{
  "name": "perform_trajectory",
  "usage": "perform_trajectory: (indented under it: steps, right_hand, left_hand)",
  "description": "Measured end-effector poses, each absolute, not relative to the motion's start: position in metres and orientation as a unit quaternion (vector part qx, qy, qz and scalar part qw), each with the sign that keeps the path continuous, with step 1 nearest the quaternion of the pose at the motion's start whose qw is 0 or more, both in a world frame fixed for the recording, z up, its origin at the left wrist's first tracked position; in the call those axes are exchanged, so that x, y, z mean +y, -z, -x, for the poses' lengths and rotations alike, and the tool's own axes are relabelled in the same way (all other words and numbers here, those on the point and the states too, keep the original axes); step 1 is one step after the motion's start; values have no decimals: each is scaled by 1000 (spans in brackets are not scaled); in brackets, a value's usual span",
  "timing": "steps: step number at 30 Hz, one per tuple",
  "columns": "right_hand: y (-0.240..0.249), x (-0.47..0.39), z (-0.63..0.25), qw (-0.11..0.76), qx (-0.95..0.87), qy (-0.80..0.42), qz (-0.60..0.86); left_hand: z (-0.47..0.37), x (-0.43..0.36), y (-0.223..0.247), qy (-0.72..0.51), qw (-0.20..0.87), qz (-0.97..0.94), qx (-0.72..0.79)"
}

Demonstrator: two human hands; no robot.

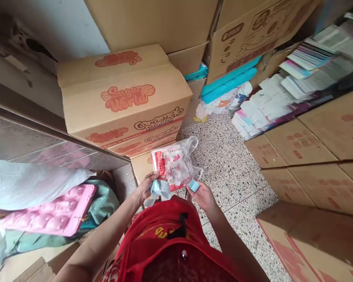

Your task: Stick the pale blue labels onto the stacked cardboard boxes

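Observation:
My left hand is closed on a crumpled light-blue strip whose loose end hangs down over the red apron. Between the thumb and fingers of my right hand is a small folded light-blue piece. Just beyond both hands lies a clear plastic bag with loop handles; red and white printed packaging shows through it. The bag's lower edge is close to the fingers of both hands, and whether they touch it is hard to tell.
Stacked "Sugar World" cartons stand ahead on the left. Paper stacks and more cartons line the right side. Turquoise packs lie at the back. A pink tray is at the left. Speckled floor shows between.

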State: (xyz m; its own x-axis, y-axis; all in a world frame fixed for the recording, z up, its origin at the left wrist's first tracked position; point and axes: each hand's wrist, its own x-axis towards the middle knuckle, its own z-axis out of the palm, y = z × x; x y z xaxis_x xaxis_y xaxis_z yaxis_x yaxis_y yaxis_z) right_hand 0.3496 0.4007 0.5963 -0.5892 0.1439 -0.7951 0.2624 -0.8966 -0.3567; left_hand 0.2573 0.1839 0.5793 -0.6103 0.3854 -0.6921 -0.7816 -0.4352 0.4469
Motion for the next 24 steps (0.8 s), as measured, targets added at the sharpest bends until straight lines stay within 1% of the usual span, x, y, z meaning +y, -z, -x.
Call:
perform_trajectory:
  steps: [5,10,15,19,24]
  right_hand:
    - [-593,446,-324,126,274,845,-443]
    - [-592,497,-305,214,343,823,-398]
    - [-577,535,-284,249,412,777,-406]
    - [-571,530,-267,296,446,755,-379]
    - [-580,493,-274,384,506,731,-250]
  left_hand:
    - [-249,228,-583,-843,306,247,367]
    - [-251,270,-582,-843,227,308,380]
    - [-267,285,-570,-835,164,379,364]
    - [-278,287,-567,-839,116,401,348]
    - [-280,289,-567,-848,56,407,336]
